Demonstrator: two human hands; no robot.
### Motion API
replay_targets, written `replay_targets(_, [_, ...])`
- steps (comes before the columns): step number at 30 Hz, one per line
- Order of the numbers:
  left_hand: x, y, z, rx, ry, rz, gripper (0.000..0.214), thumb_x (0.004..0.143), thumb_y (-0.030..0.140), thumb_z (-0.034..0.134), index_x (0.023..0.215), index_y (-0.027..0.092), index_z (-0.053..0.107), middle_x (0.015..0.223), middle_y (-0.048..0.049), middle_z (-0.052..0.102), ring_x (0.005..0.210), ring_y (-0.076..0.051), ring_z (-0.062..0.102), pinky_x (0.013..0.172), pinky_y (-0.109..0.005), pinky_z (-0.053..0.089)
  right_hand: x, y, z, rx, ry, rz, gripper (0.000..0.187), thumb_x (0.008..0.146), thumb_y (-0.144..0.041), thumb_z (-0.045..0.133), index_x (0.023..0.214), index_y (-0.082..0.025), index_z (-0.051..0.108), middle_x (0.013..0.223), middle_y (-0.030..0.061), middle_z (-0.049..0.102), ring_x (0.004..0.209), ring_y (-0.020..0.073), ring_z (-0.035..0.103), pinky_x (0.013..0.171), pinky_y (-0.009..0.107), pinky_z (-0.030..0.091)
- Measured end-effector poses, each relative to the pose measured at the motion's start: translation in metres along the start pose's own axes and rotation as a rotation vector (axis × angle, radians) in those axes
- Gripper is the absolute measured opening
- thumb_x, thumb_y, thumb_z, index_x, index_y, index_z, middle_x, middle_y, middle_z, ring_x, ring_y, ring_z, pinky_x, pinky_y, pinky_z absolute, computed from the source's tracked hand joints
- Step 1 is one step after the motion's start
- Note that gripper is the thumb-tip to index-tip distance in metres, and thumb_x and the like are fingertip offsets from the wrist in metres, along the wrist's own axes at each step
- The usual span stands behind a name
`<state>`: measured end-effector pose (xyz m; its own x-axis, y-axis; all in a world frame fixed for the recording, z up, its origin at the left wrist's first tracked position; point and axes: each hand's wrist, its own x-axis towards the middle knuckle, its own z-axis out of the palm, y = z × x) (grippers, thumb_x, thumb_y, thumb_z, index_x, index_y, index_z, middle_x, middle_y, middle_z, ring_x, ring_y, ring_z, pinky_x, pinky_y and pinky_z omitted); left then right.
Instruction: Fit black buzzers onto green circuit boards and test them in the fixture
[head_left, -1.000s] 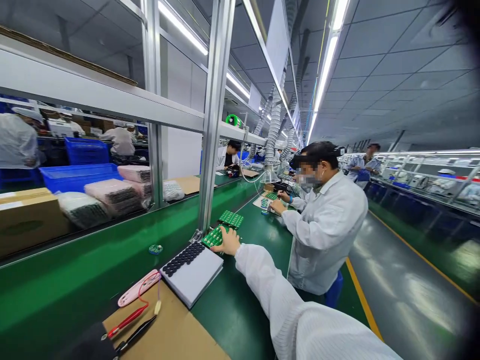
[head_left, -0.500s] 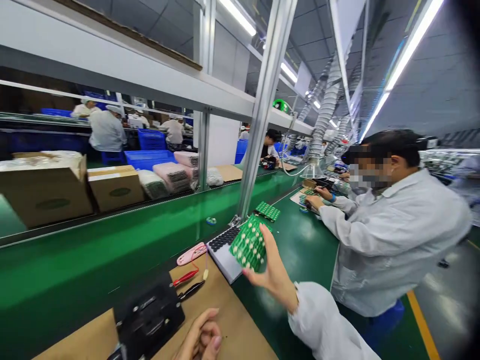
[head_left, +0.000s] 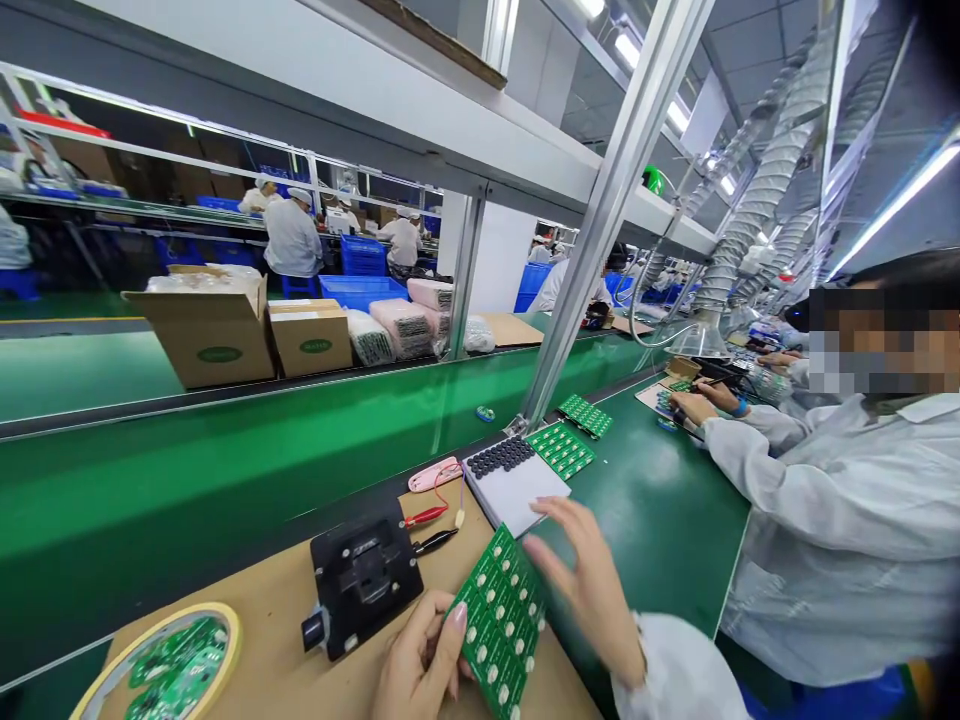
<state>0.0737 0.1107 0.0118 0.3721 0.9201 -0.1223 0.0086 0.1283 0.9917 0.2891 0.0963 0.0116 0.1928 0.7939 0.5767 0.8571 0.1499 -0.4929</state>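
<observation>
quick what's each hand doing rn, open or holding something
left hand: closed, holding the edge of a green circuit board panel
right hand: open, fingers spread beside the panel, not gripping it

I'm getting bright, even light from the ceiling tubes (head_left: 896, 205), with soft shadows and a pale sheen across the green bench (head_left: 645, 500). The wide lens bends the metal posts (head_left: 615, 210) toward the edges, and the right hand (head_left: 585, 585) looks slightly blurred.

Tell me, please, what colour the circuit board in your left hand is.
The circuit board is green with pale spots; head view.
</observation>
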Motion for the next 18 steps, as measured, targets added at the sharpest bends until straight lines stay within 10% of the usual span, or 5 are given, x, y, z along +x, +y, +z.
replay_targets(5, [0.003, -0.003, -0.005, -0.033, -0.059, -0.032, 0.059, 0.073, 0.078, 0.055, 0.071, 0.020, 0.057, 0.050, 0.0034, 0.053, 0.043, -0.009, 0.042, 0.042, -0.019, 0.030, 0.079, 0.023, 0.015, -0.098, -0.037, -0.044, 0.031, 0.097, -0.034, 0.044, 0.082, -0.022, 0.068, 0.076, 0.0038, 0.067, 0.063, 0.0177, 0.061, 0.062, 0.030, 0.051])
replay_targets(18, [-0.001, 0.010, 0.000, -0.039, 0.026, -0.028, 0.054, 0.076, 0.074, 0.056, 0.068, 0.021, 0.057, 0.050, 0.0041, 0.050, 0.048, -0.012, 0.042, 0.049, -0.023, 0.031, 0.081, 0.031, 0.038, -0.348, -0.116, -0.087, 0.023, 0.098, -0.028, 0.044, 0.096, -0.023, 0.066, 0.084, 0.0031, 0.065, 0.075, 0.0174, 0.063, 0.061, 0.026, 0.042])
